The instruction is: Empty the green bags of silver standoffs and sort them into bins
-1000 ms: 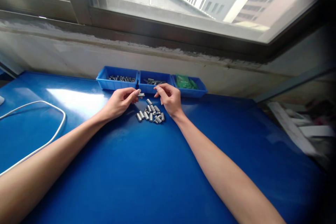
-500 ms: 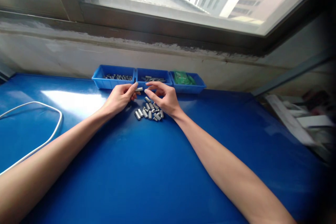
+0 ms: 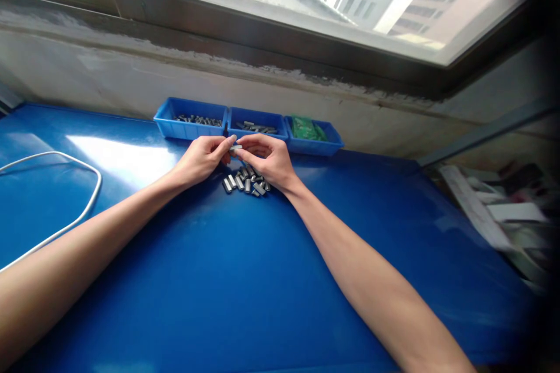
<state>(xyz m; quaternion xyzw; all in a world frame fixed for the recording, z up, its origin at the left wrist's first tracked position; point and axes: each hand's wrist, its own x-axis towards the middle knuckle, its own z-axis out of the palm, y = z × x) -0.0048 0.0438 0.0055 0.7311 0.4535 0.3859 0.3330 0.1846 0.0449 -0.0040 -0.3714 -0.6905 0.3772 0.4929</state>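
My left hand [image 3: 205, 157] pinches a small silvery hex standoff [image 3: 235, 147] between thumb and fingers, holding it above the table. My right hand [image 3: 269, 158] meets it from the other side, thumb and fingertips closed on the standoff's right end. Whether a smaller part sits at that end is hidden by the fingers. Just below the hands, a loose pile of similar metal standoffs [image 3: 239, 183] lies on the blue tabletop [image 3: 245, 268]; my right hand covers part of the pile.
Behind the hands stand three blue bins in a row: one with small screws [image 3: 199, 120], one with metal standoffs [image 3: 258, 128], one with green packets [image 3: 306, 128]. A white cable [image 3: 94, 192] curves across the left. Cluttered items [image 3: 516, 210] sit at right, beyond the table's edge.
My right hand has closed its fingers and come left onto the standoff's end; before, its thumb and fingers were apart. The left hand still holds the standoff. The view has shifted slightly.
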